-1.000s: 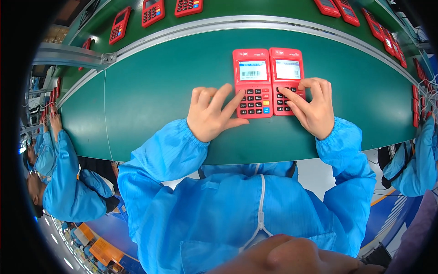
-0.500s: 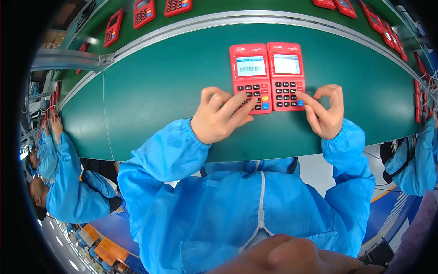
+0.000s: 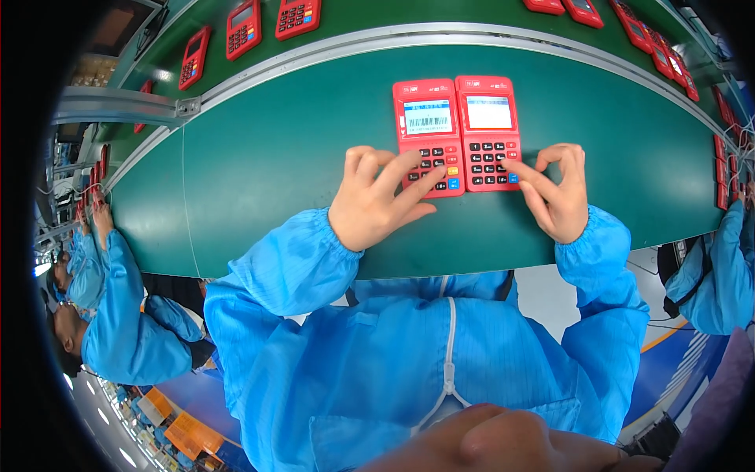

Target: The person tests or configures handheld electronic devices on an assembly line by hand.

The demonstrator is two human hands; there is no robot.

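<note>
Two red handheld card payment terminals lie side by side on the green tabletop, their long edges together. The left terminal [image 3: 429, 140] has a lit screen with a barcode, while the right terminal [image 3: 489, 134] shows a mostly white lit screen. My left hand [image 3: 377, 193] is over the left terminal's keypad, fingers spread, covering some of its keys. My right hand [image 3: 557, 191] reaches in from the right with its index fingertip at the right terminal's keypad. Its other fingers are bent and apart. Neither hand grips anything.
Beyond a metal rail [image 3: 440, 35], more red terminals [image 3: 297, 17] lie on a green surface, with others at the far right [image 3: 638, 35]. A metal bracket [image 3: 118, 105] juts in at left. People in blue work garments [image 3: 130, 330] sit on both sides.
The right index finger has shifted slightly left over the keypad. The left hand stays over its keypad. Both terminals appear slightly shifted left in view, along with the surroundings.
</note>
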